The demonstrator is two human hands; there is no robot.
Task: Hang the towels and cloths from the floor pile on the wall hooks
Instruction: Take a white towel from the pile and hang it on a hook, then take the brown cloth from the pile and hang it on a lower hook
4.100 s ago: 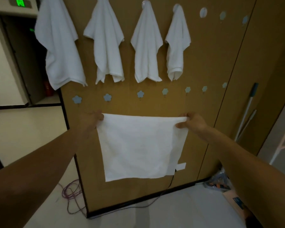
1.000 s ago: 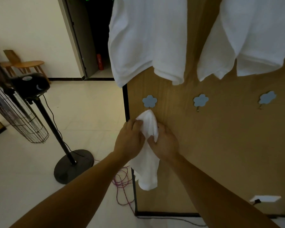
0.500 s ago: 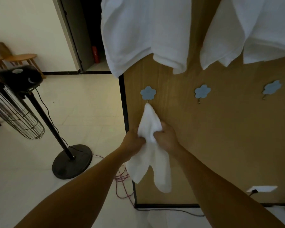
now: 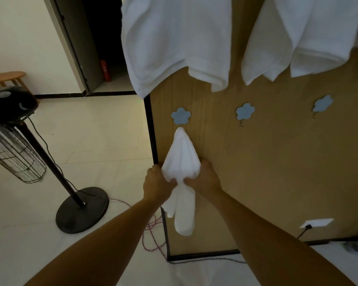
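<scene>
A small white cloth [image 4: 182, 157] hangs by its tip from the leftmost blue flower hook [image 4: 180, 116] on the wooden wall panel [image 4: 277, 172]. My left hand [image 4: 158, 181] and my right hand [image 4: 205, 176] grip the cloth at its middle from either side, pinching it together. Below my hands the cloth's loose ends dangle. Two large white towels [image 4: 174, 38] [image 4: 310, 34] hang from an upper row of hooks, which are out of frame. Two more blue flower hooks [image 4: 245, 112] [image 4: 322, 103] to the right carry nothing.
A black standing fan [image 4: 15, 141] with a round base [image 4: 82, 209] stands on the tiled floor at the left. Red cables [image 4: 153, 232] lie by the panel's bottom corner. A dark doorway [image 4: 95, 38] opens behind. A wall socket [image 4: 316, 222] sits low on the panel.
The cloth was first held spread flat, then bunched and lifted to the leftmost hook. Since half a second ago its tip stays on the hook and both hands still grip its middle.
</scene>
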